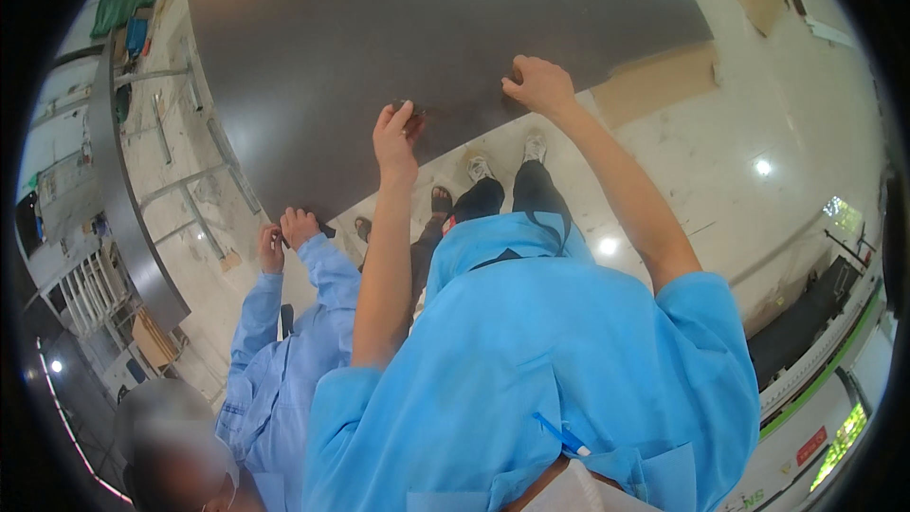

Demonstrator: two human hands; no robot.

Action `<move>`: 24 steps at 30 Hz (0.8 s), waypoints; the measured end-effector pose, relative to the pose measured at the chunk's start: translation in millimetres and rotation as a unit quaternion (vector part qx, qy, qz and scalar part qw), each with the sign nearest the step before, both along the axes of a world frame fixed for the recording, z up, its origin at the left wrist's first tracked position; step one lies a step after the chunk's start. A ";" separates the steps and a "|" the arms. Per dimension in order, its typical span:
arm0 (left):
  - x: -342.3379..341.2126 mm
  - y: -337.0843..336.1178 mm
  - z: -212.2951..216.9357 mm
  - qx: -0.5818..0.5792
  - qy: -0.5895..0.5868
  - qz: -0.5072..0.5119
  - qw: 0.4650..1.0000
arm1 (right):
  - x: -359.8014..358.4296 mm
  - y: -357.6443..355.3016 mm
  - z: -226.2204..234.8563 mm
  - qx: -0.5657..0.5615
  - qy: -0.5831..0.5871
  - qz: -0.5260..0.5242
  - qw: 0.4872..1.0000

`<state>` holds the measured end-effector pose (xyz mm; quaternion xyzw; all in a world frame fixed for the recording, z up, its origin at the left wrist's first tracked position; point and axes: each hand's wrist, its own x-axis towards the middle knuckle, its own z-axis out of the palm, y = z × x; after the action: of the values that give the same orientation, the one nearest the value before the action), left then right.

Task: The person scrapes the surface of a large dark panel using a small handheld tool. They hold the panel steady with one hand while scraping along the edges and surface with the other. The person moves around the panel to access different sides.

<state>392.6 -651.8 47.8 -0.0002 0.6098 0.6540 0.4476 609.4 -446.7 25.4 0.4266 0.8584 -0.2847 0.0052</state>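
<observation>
A large dark brown panel (379, 28) lies before me, its near edge just past my feet. My left hand (396, 140) is closed at that edge, thumb and fingers pinching a small dark piece (408, 108) whose kind I cannot make out. Further right, my right hand (544, 85) is curled over the panel near the same edge. Something dark (517, 74) shows by its fingers, mostly hidden. On my left, a co-worker's hands (287, 235) are at the panel's corner, by a small dark item.
The co-worker in a light blue shirt (289, 341) stands close at my left. Beyond are metal frames (194, 204) and another long dark panel (133, 199). Brown cardboard (659, 85) shows under the panel's right side. A machine with a green stripe (815, 370) stands at the lower right.
</observation>
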 end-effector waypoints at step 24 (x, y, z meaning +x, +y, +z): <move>-7.1 -6.4 3.7 0.024 0.022 -0.054 0.998 | 4.8 5.0 -0.8 -0.015 0.001 -0.042 0.999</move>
<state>385.5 -658.3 51.5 0.0578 0.6033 0.6430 0.4682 614.1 -441.7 24.6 0.4620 0.8354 -0.2978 -0.0019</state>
